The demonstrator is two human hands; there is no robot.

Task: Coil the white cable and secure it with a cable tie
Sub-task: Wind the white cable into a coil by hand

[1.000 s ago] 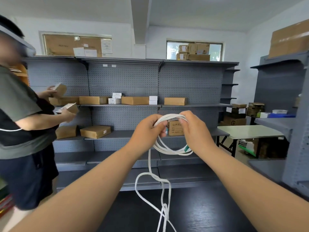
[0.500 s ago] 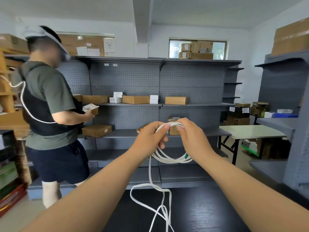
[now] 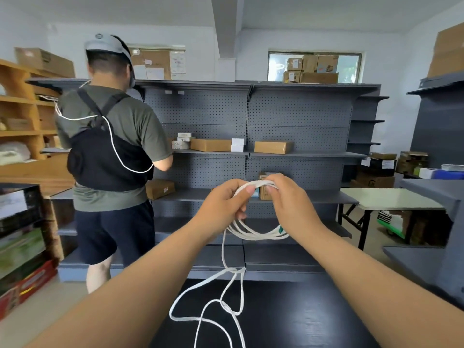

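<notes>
**Cable half coiled, both hands gripping**

Loose white cable (image 3: 227, 292) tail trailed over the dark bench (image 3: 301, 317) at bottom centre. Mid-frame, left hand (image 3: 222, 205) and right hand (image 3: 292, 200) were both closed on the coil's top. Grey shelving (image 3: 301, 116) stood behind.

A dark table (image 3: 301, 317) is seen at the bottom, with loose loops of the white cable (image 3: 221, 310) lying on it. Behind it, brown boxes (image 3: 210, 144) and small white boxes (image 3: 237, 144) are carried on the grey shelf (image 3: 296, 154), and further boxes on the shelf board below.
</notes>
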